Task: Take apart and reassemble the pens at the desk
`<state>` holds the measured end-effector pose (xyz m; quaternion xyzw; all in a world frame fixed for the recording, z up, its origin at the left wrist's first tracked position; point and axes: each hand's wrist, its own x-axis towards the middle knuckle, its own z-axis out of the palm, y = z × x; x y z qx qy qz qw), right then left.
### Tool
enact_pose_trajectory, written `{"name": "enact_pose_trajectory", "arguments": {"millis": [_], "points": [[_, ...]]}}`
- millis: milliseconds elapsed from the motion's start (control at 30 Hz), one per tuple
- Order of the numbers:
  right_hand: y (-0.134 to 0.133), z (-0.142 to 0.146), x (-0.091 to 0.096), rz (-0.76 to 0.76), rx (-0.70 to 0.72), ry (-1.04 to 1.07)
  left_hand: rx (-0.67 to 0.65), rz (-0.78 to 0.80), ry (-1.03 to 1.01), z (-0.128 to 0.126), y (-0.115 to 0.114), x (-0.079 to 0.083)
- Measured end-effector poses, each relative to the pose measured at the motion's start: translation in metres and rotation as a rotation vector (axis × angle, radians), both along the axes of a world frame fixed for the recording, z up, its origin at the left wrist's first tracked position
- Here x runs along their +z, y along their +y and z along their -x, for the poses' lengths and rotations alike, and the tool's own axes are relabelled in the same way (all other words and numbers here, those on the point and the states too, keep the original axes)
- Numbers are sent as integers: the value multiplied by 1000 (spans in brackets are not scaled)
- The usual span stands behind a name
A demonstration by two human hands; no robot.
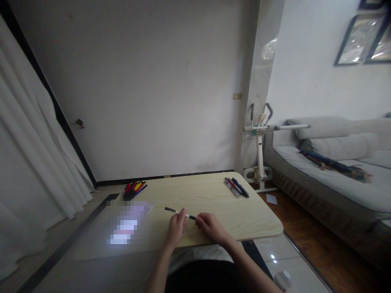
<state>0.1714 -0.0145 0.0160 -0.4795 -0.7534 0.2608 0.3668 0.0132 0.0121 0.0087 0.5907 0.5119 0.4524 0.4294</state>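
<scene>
Both of my hands hold one pen [175, 211] just above the near part of the light wooden table [214, 195]. My left hand [177, 228] is closed around its white middle. My right hand [210, 226] is closed on its right end. The pen's black tip sticks out to the left. A bunch of red, yellow and black pens [134, 189] lies at the table's far left corner. A second small group of dark and red pens [236, 187] lies at the far right corner.
A blurred-out patch [128, 228] covers something flat on the table's left. White curtains [33, 162] hang at the left. An exercise bike [261, 158] and a grey sofa [336, 171] stand to the right. A bottle cap [284, 280] shows near my right forearm.
</scene>
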Motion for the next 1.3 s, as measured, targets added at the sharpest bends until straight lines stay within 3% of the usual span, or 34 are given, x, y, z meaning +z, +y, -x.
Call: {"name": "enact_pose_trajectory", "arguments": {"millis": [1300], "points": [[0, 0, 1, -38, -13, -17, -9, -36, 18, 1, 2, -5]]}}
